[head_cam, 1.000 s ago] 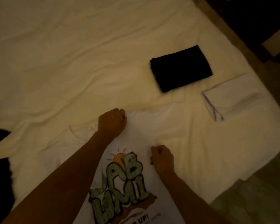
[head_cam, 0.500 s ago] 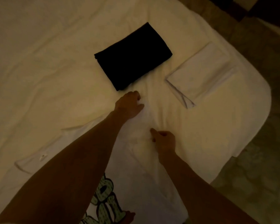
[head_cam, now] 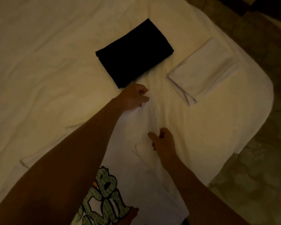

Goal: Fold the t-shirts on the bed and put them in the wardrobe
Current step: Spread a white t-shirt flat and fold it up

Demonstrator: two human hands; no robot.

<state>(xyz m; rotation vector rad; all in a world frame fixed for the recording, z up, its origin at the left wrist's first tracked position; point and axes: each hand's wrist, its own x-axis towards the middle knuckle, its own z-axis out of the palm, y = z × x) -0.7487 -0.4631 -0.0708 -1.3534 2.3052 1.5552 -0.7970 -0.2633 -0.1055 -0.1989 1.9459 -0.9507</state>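
Note:
A white t-shirt (head_cam: 146, 177) with a green cartoon print lies spread on the bed (head_cam: 44, 73), print up, bunched into wrinkles at its far end. My left hand (head_cam: 135, 99) pinches the shirt's far edge, just below a folded black t-shirt (head_cam: 134, 52). My right hand (head_cam: 163, 142) pinches a raised fold of the white shirt nearer to me. A folded white t-shirt (head_cam: 204, 70) lies to the right of the black one, near the bed's corner.
The cream sheet is rumpled over the left and far side of the bed. The bed's rounded corner (head_cam: 256, 114) falls off to a patterned floor (head_cam: 253, 184) on the right. Dark furniture sits at the top right.
Both hands have slid along the white shirt toward its far end, and they now pinch the cloth, which is gathered into wrinkles. The view has shifted so the folded shirts appear closer.

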